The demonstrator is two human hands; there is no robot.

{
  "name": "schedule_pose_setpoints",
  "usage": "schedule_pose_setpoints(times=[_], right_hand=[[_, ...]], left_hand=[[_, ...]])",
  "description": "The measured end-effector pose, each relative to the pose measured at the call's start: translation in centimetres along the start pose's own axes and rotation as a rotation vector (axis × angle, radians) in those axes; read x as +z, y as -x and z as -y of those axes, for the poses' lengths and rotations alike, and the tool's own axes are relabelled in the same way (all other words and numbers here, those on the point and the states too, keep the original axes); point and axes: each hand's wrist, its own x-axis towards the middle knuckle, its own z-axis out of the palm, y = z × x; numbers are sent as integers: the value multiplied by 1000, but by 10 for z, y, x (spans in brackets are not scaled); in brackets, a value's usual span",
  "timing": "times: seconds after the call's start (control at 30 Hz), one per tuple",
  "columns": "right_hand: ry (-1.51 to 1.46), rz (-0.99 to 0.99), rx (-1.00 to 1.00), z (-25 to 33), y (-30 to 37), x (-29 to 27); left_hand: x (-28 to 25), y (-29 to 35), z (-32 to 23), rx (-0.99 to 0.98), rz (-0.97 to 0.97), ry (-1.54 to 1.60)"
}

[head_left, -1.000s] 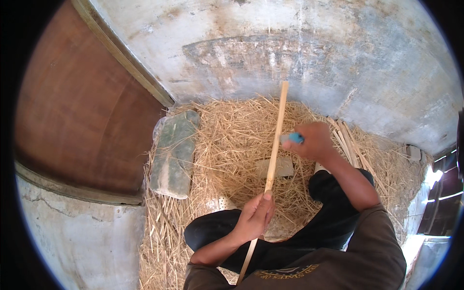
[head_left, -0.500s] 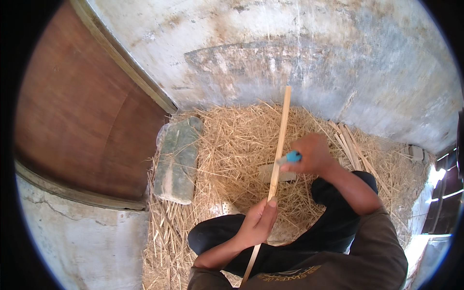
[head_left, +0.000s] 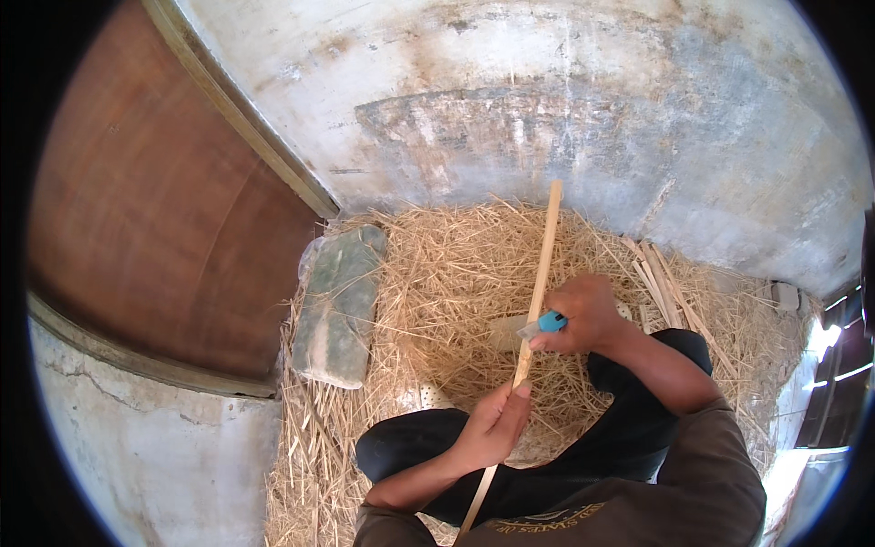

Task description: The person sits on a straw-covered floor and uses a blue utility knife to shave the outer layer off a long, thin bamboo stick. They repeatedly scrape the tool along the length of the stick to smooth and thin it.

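A long, narrow wooden strip [head_left: 545, 255] slants up and away from my lap, its far end in front of the wall. My left hand [head_left: 493, 426] is closed around its lower part, thumb on top. In my closed right hand [head_left: 586, 312] is a blue-handled utility knife [head_left: 550, 321]. The knife's blade lies against or across the strip, a little beyond my left hand; whether it cuts in cannot be made out. Under the strip, on the straw, lies a flat pale piece [head_left: 507, 334], partly hidden by strip and blade.
Straw or thin shavings [head_left: 447, 264] cover the floor around my crossed legs. On the left lies a greenish, long block-shaped bundle [head_left: 337, 305] beside a brown door panel [head_left: 164, 210]. Several wooden strips [head_left: 663, 281] rest at right near a stained wall [head_left: 602, 128].
My right hand and the knife have moved down along the strip, toward my left hand. The strip's far end has shifted slightly right and down. My left hand keeps its grip.
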Motion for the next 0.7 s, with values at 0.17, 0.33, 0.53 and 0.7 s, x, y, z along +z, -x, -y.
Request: schedule_pose_setpoints(times=[0.17, 0.33, 0.53, 0.7], right_hand=[[-17, -127, 354, -38, -14, 2], [100, -109, 301, -57, -14, -3], [-76, -163, -31, -16, -4, 7], [-1, -183, -6, -32, -12, 14]], left_hand=[[10, 4, -18, -71, -14, -117], [6, 5, -8, -53, 54, -62], [2, 3, -10, -84, -41, -140], [0, -3, -12, -75, -82, -204]])
